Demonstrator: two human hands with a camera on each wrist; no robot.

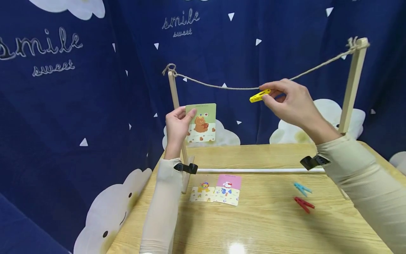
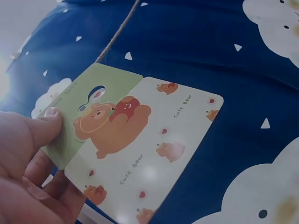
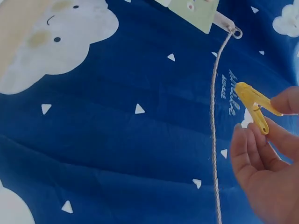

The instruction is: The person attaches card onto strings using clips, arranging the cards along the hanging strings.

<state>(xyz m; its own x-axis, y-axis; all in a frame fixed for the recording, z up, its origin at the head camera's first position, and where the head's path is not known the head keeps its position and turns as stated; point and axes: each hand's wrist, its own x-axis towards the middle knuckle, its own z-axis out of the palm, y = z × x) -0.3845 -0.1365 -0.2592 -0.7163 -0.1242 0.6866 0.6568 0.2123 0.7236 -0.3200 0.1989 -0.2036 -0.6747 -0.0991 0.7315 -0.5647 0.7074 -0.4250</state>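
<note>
The yellow peg [image 1: 259, 95] is pinched at its tail end between thumb and fingers [image 3: 254, 154] of the right hand [image 1: 291, 102], its nose pointing along and just under the rope [image 1: 222, 86]; whether its mouth is sprung apart cannot be told. Left of that peg, the bear card [image 1: 201, 122] is held upright by one edge, thumb [image 2: 46, 126] pressed on its face and the other fingers curled behind, in the left hand [image 1: 177, 128], well below the rope and close by the left post [image 1: 176, 116].

Risks are judged from here. So slim a grip on the peg could let it twist or spring out and drop to the desk [image 1: 269, 225]. The rope is slack and may swing away when touched, so the bite could miss. The card, held only at one edge, could tilt or slide free. A knock to either post could rock the frame.

Below the rope, two more cards [image 1: 215, 193] and the blue peg [image 1: 302, 188] and red peg [image 1: 303, 204] lie flat.
</note>
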